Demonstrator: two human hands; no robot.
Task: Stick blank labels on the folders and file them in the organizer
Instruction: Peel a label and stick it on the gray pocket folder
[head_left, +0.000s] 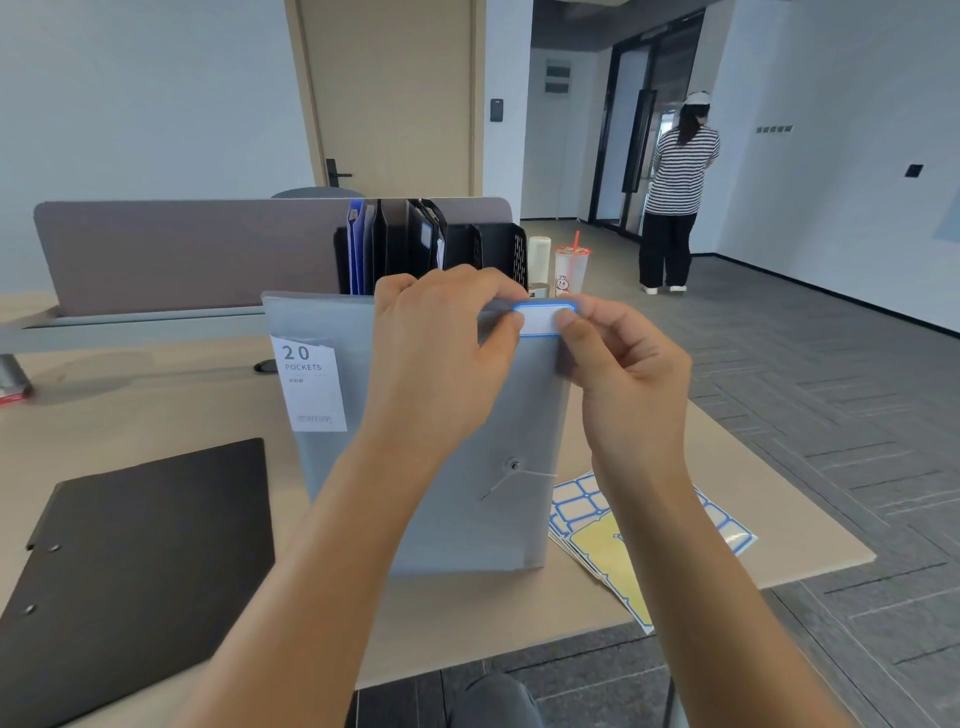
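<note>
An office room with a closed door, grey floor tiles and a person in a striped top standing well off by the glass doors lies beyond the pale counter (753, 551). A black organizer (498, 249) stands at the counter's far edge, already holding folders. Upright before it, the grey folder (457, 493) is steadied by the left hand (441, 353), thumb pressing one end of the blue-edged label (540, 319) at the top corner. The right hand (623, 374) pinches the other end. Best to smooth from centre outward, keeping it level. Label sheets (597, 540) lie beside the folder; a black clipboard (135, 561) rests to the left.
</note>
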